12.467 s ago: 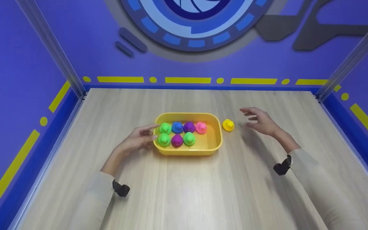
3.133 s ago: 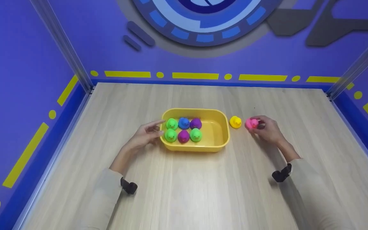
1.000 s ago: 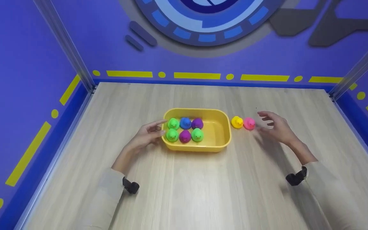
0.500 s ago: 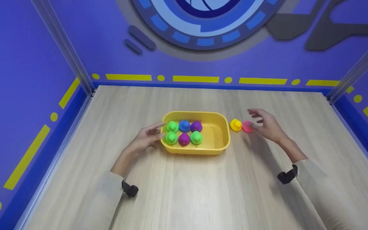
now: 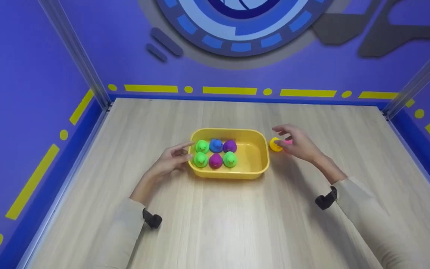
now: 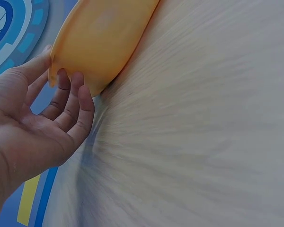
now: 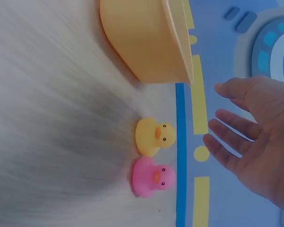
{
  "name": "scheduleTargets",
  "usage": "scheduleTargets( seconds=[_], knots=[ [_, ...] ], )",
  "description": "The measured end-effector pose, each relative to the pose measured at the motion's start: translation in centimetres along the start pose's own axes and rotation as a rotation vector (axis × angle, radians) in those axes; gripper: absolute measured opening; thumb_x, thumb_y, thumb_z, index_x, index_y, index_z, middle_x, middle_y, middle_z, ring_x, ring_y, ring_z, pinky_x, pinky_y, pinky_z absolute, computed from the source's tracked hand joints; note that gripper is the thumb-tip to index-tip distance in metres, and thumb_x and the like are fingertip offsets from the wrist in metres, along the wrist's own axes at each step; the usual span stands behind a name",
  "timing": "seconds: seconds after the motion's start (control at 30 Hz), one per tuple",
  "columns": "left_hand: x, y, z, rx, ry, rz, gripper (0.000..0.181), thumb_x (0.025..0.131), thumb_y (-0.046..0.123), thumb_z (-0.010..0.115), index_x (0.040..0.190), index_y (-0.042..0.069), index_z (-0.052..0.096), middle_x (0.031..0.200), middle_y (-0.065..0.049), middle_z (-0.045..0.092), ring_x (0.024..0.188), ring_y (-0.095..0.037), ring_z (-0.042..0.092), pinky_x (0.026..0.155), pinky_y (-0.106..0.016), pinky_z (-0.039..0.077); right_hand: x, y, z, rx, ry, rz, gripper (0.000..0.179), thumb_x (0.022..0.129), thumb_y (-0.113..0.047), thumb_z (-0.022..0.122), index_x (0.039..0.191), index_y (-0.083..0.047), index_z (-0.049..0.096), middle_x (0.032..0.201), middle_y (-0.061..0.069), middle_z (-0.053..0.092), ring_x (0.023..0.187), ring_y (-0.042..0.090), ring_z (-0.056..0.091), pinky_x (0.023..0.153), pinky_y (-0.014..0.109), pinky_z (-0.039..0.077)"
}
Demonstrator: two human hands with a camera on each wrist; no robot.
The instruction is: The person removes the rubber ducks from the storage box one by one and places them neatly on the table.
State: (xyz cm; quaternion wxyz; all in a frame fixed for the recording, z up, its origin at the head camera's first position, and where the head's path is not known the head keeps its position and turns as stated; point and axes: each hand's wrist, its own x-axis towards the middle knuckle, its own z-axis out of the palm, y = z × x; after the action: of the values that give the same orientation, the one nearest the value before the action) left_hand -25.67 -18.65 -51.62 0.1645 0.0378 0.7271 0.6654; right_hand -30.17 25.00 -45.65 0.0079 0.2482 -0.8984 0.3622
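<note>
A yellow plastic tub [image 5: 250, 158] stands mid-table with several toy ducks in its left part. They are green ducks [image 5: 201, 160], a blue duck [image 5: 216, 145] and purple ducks [image 5: 215, 161]. My left hand [image 5: 170, 160] holds the tub's left end, thumb and index at the rim and the other fingers curled against the outer wall [image 6: 94, 52]. To the right of the tub sit a yellow duck [image 7: 149, 137] and a pink duck [image 7: 151, 177], side by side. Above them hovers my right hand [image 5: 299, 144], fingers loosely spread and holding nothing, partly hiding both ducks in the head view.
A light wood table [image 5: 215, 216] lies under everything. Blue-purple panels [image 5: 245, 74] with yellow marks enclose it at the back and both sides, with metal posts in the far corners. Both wrists wear a small black camera [image 5: 327, 199].
The pink duck went from the tub to the table beside the yellow duck, and my right hand let it go. The right hand then moved left over both ducks. My left hand stays at the tub.
</note>
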Motion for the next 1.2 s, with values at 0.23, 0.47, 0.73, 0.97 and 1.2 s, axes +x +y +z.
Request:
scheduleTargets(
  seconds=[0.23, 0.47, 0.73, 0.97, 1.2],
  knots=[
    [-0.2, -0.2, -0.3, -0.012, 0.017, -0.014, 0.055, 0.097, 0.014, 0.071, 0.149, 0.016, 0.053, 0.108, -0.003, 0.061, 0.082, -0.017, 0.060, 0.066, -0.025, 0.057, 1.8, -2.2, 1.0, -0.011, -0.071, -0.042, 0.036, 0.095, -0.004, 0.070, 0.129, 0.003, 0.064, 0.130, 0.024, 0.064, 0.116, 0.039, 0.064, 0.097, 0.054, 0.057],
    [-0.1, -0.2, -0.4, 0.001, 0.029, -0.020, 0.055, 0.096, 0.015, 0.071, 0.149, 0.017, 0.054, 0.110, -0.004, 0.060, 0.085, -0.018, 0.060, 0.068, -0.026, 0.057, 3.1, -4.1, 3.3, 0.031, -0.164, -0.096, 0.032, 0.094, -0.002, 0.070, 0.125, 0.005, 0.066, 0.124, 0.025, 0.065, 0.111, 0.043, 0.067, 0.093, 0.051, 0.060],
    [0.0, 0.0, -0.1, 0.017, 0.002, 0.009, 0.056, 0.098, 0.013, 0.069, 0.151, 0.012, 0.051, 0.106, -0.003, 0.062, 0.083, -0.019, 0.060, 0.065, -0.025, 0.057, 3.6, -5.3, 5.3, -0.054, -0.324, -0.147, 0.035, 0.094, -0.007, 0.072, 0.127, 0.001, 0.066, 0.125, 0.022, 0.068, 0.111, 0.036, 0.067, 0.090, 0.050, 0.061],
    [0.2, -0.2, 0.2, 0.010, -0.005, 0.012, 0.057, 0.097, 0.012, 0.069, 0.151, 0.011, 0.050, 0.105, -0.002, 0.063, 0.082, -0.018, 0.061, 0.065, -0.025, 0.057, 4.1, -5.5, 6.4, -0.114, -0.462, -0.136, 0.040, 0.094, -0.003, 0.071, 0.133, -0.001, 0.063, 0.132, 0.017, 0.066, 0.117, 0.035, 0.065, 0.095, 0.049, 0.060],
    [0.0, 0.0, 0.2, -0.001, 0.008, 0.005, 0.056, 0.097, 0.013, 0.070, 0.150, 0.013, 0.052, 0.106, -0.002, 0.062, 0.081, -0.017, 0.061, 0.065, -0.025, 0.057, 4.7, -6.0, 7.5, -0.144, -0.541, -0.113, 0.046, 0.094, -0.006, 0.073, 0.138, -0.007, 0.062, 0.137, 0.013, 0.063, 0.119, 0.034, 0.064, 0.101, 0.050, 0.056]
  ],
)
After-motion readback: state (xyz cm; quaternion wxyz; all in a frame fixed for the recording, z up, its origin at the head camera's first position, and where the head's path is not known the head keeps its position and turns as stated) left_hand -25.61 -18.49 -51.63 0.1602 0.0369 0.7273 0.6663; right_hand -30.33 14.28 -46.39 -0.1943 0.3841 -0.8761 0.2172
